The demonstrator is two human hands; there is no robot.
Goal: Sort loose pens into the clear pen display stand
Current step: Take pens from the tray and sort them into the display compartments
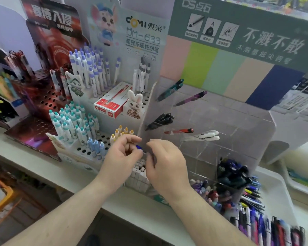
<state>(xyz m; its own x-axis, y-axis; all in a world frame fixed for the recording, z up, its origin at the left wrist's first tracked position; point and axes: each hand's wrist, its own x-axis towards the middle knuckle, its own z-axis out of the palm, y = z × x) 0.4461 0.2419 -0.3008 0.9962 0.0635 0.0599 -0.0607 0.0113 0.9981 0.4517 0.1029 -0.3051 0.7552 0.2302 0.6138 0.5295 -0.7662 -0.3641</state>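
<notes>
both forearms reach in from bottom of frame. left hand (122,153) and right hand (164,162) meet just in front of the clear pen display stand (238,125), fingers curled on both. small blue pen tip (139,147) shows between them, pinched at the left fingertips; right fingers bent close beside it, can't tell if they touch it or hold anything. stand sits on the white counter (43,167), upper slots hold a few tilted pens: teal pens (171,89), purple pen (190,98), black pens (161,120), red pen (179,131), white pens (205,136). loose pens (252,196) piled in the white tray (274,181) to the right, blurred. grid of small white blocks (140,176) sits under the hands. white perforated pen rack (89,96) with purple- and teal-capped pens stands left of the stand, red box (112,102) lying on it.
</notes>
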